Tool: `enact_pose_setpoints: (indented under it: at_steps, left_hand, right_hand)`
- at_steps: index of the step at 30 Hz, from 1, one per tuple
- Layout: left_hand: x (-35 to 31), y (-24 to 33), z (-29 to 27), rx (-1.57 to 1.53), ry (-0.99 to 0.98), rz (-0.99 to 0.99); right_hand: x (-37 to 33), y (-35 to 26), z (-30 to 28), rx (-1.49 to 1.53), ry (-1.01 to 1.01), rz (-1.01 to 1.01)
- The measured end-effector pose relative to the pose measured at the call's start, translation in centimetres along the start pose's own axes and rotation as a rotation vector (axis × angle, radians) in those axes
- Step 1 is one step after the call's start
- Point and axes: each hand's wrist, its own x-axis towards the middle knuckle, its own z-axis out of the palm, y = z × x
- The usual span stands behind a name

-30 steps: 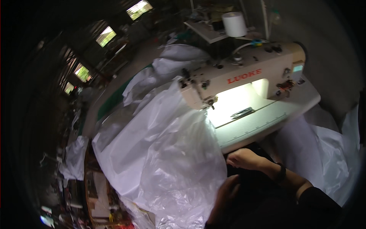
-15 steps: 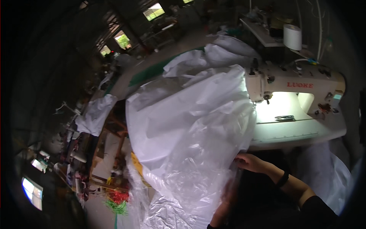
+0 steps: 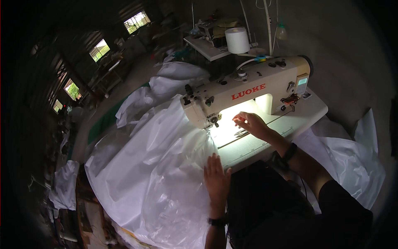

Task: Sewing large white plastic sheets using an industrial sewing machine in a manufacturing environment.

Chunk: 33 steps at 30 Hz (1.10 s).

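A large sheet of white plastic film (image 3: 137, 166) drapes from the sewing machine (image 3: 257, 89) down toward my lap, one edge lying by the needle area. My left hand (image 3: 216, 178) lies flat on the sheet's right edge, fingers stretched out, just in front of the machine bed. Over the brightly lit bed, under the machine's arm, is my right hand (image 3: 253, 124). Its thumb and fingers are drawn together in a pinch; glare hides whether anything is between them. Partly covered beneath that hand, small thread snips (image 3: 241, 133) rest on the bed.
A white thread cone (image 3: 237, 40) stands behind the machine beside a small shelf (image 3: 209, 49). More white sheeting (image 3: 348, 153) hangs at the right. Bundled white material (image 3: 176, 79) lies behind the machine head. A wooden frame (image 3: 89, 211) stands at the lower left.
My right hand has risen from the sheet's edge to above the machine bed. My left hand has come up onto the sheet near the bed. The whole view has swung right.
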Motion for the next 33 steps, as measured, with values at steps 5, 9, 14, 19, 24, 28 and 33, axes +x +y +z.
enact_pose_setpoints:
  at_steps: [5,9,14,19,24,28,33]
  left_hand:
    - [1.1,-2.7,2.1,0.058,-0.079,0.013]
    - [0.8,-2.8,2.5,0.099,-0.052,0.047]
    - [1.2,-2.5,2.7,0.123,-0.070,0.030]
    - [0.7,-3.0,2.7,0.119,-0.084,0.035]
    - [0.8,-1.9,1.9,0.133,-0.053,0.057]
    - [-1.9,-1.0,-0.9,0.028,-0.062,0.074]
    - [-12.2,-3.1,-8.3,-0.151,0.183,-0.196]
  right_hand:
    - [3.5,0.0,1.0,-0.035,-0.074,-0.058]
    - [4.3,-0.2,1.8,-0.071,-0.077,-0.040]
    - [4.5,-0.2,2.1,-0.097,0.007,-0.071]
    - [4.2,0.0,2.7,-0.125,0.085,-0.135]
    - [3.9,-0.8,2.8,-0.119,0.146,-0.094]
    - [-0.8,-2.7,2.5,-0.053,0.010,-0.103]
    - [-13.5,-4.2,4.0,0.308,-0.628,0.039]
